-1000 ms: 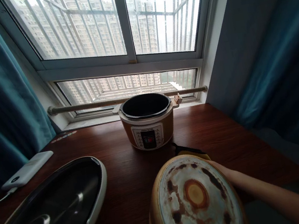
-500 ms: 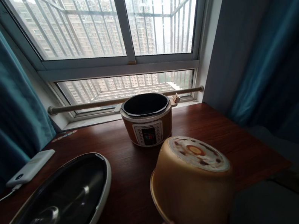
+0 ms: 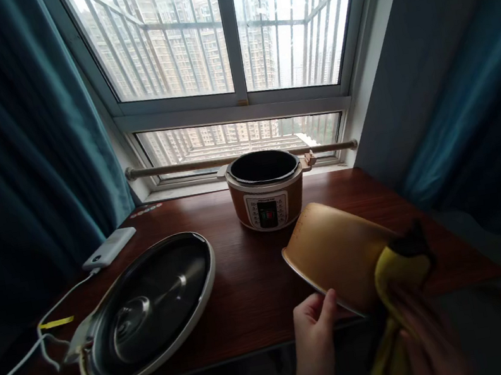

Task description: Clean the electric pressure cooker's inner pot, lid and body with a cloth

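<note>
A gold-coloured inner pot (image 3: 338, 249) is tipped on its side above the table's front edge, its rim facing left and down. My left hand (image 3: 314, 337) pinches that rim between thumb and fingers. Against the pot's bottom end, my right hand (image 3: 428, 330) presses a yellow and dark cloth (image 3: 400, 265), slightly blurred; the cloth hides the pot's base. Behind them stands the brown and white electric cooker (image 3: 267, 194), uncovered, with a dark interior and a control panel in front. To the left lies its large lid (image 3: 155, 306), dark inner side up.
A white power bank (image 3: 109, 248) with a white cable (image 3: 65, 300) lies at the table's left. The wooden table (image 3: 245, 303) ends just before me. A window with a horizontal rail (image 3: 180, 168) is behind, with blue curtains (image 3: 75, 114) at the sides.
My right hand has brought the cloth in from the far right onto the pot's bottom end. The pot has turned, so its stained base no longer shows. The view has shifted left.
</note>
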A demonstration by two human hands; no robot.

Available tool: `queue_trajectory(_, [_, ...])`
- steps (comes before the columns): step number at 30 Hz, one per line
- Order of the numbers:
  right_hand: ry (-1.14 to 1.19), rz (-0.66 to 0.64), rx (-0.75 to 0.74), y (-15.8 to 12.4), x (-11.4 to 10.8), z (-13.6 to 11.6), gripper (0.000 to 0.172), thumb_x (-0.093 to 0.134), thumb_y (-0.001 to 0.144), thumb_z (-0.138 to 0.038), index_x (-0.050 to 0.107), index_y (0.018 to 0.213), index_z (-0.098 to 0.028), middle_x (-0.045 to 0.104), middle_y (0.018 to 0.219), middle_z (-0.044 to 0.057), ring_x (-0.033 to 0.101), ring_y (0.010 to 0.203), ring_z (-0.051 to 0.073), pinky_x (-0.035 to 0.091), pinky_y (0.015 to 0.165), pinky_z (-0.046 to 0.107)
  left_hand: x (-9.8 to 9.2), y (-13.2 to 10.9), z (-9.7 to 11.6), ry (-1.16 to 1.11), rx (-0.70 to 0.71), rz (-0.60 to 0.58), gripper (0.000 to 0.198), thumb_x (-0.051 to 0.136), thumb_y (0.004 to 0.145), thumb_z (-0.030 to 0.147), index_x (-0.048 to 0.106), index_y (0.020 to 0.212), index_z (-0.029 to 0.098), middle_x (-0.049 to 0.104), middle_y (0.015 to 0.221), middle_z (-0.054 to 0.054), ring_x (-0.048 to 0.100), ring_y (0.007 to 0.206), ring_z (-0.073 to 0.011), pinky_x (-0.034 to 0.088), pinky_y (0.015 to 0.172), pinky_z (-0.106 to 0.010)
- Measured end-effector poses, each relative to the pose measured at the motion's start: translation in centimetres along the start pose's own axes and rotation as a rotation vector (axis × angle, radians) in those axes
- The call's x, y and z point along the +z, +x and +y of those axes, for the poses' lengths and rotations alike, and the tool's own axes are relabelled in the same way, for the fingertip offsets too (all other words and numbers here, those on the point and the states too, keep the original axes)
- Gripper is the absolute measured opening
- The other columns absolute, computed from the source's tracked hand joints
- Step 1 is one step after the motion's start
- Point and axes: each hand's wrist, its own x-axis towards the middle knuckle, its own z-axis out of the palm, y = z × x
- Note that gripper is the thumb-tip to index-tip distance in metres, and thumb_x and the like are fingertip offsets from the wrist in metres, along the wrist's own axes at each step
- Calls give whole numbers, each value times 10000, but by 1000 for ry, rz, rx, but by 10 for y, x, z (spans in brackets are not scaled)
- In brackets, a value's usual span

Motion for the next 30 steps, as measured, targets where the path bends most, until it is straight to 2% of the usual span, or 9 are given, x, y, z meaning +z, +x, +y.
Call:
queue_trajectory(3, [-124,22,-132,7,22,-23,364,445,857,-331,554,1189,-227,577,1133,104,518,1027,277,412,815,377,9,4,4,-14,10,-2,334,584,783,403,678,778,82,697,736,-102,643,670,-202,504,713,-331])
queue_trajectory(6, [-289,149,-206,-9,36,-4,232,480,845,-312,653,985,-243,632,884,86,578,793,221,427,685,323,14,9,7,-19,10,11,337,587,780,404,669,755,77,695,713,-108,643,654,-201,498,699,-326])
queue_trajectory(10, [-525,243,-263,-25,41,27,184,489,838,-295,657,824,-220,599,645,43,521,541,139,389,537,255,22,11,11,28,44,-57,332,577,787,398,685,759,86,704,759,-112,645,736,-211,480,751,-317])
queue_trajectory(15, [-440,352,-47,-5,39,50,218,581,773,-359,613,765,-143,591,696,89,576,658,194,453,633,302,12,27,-9,270,114,-180,282,586,769,375,703,798,119,706,840,-97,626,840,-230,452,771,-299])
queue_trajectory(17, [-392,381,44,6,41,60,231,595,751,-371,609,766,-141,595,744,109,589,730,230,462,665,331,-6,45,-31,412,144,-72,246,602,744,357,685,776,128,696,808,-94,619,802,-235,448,718,-302])
queue_trajectory(20, [-316,379,231,17,44,70,263,579,737,-402,598,805,-149,598,790,114,586,797,265,468,691,370,-37,74,-65,611,235,298,176,650,675,289,620,780,151,637,772,-73,575,718,-206,418,676,-303])
queue_trajectory(22, [-241,393,325,22,44,71,311,568,730,-421,594,861,-140,603,836,124,581,842,286,467,712,392,-54,88,-78,642,251,363,192,638,671,259,597,826,154,601,807,-69,536,660,-177,402,655,-302])
queue_trajectory(26, [-82,458,525,36,32,68,434,586,692,-464,579,965,-127,601,959,141,573,909,304,451,782,412,-62,98,-73,664,314,263,162,596,724,302,622,824,177,590,834,-58,525,689,-173,387,680,-293])
queue_trajectory(30, [19,456,776,62,7,85,456,613,639,-443,575,972,-134,609,971,136,565,894,291,443,774,390,-47,91,-47,578,318,55,269,542,780,419,630,768,165,601,751,-47,532,730,-186,384,678,-280])
